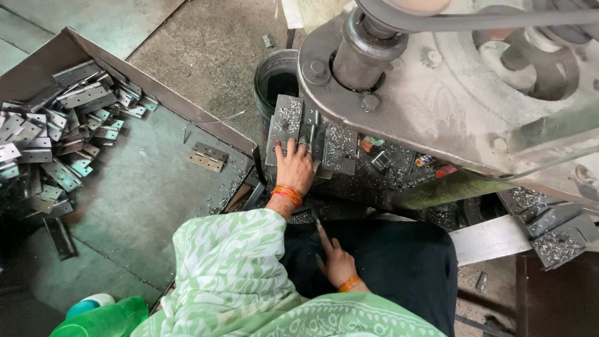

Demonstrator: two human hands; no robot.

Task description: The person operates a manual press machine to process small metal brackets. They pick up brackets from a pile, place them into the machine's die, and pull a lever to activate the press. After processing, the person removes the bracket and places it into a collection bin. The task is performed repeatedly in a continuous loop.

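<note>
Head view: at twelve o'clock the left hand [293, 163] lies flat, fingers spread, on a hinge plate [310, 134] on the shavings-strewn press bed [399, 178]. The right hand [336, 259] rests loosely on the dark lap at six; at nine, a hinge pile [53, 134] sits on the grey-green tray [140, 193] above the concrete floor [206, 50].

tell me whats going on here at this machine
A person in a green patterned top sits at a big press machine. Their left hand rests on a metal plate on the press bed, which is strewn with metal shavings. The right hand rests on their lap, holding a thin tool. To the left, a sheet-metal tray holds a heap of metal hinges, with one hinge lying apart.
</note>
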